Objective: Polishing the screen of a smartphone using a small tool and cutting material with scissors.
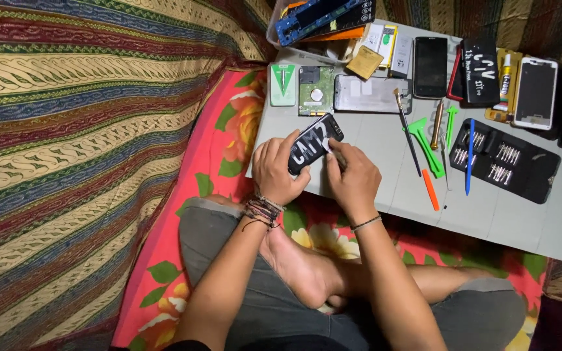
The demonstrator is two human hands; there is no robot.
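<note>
A black smartphone [313,140] with white writing on its screen sits tilted at the near left edge of a grey work mat [385,182]. My left hand [274,170] grips the phone's lower end from the left. My right hand [354,175] presses a small white piece against the phone's right edge with pinched fingers. Both wrists wear bracelets. I sit cross-legged with my bare foot under my forearms.
On the mat lie a hard drive [315,91], a phone back panel [369,94], other phones [430,65], a brush [407,130], green pry tools [426,146], an orange pick [430,198], a blue pen [469,162] and a black screwdriver kit [505,159]. Striped cloth covers the left.
</note>
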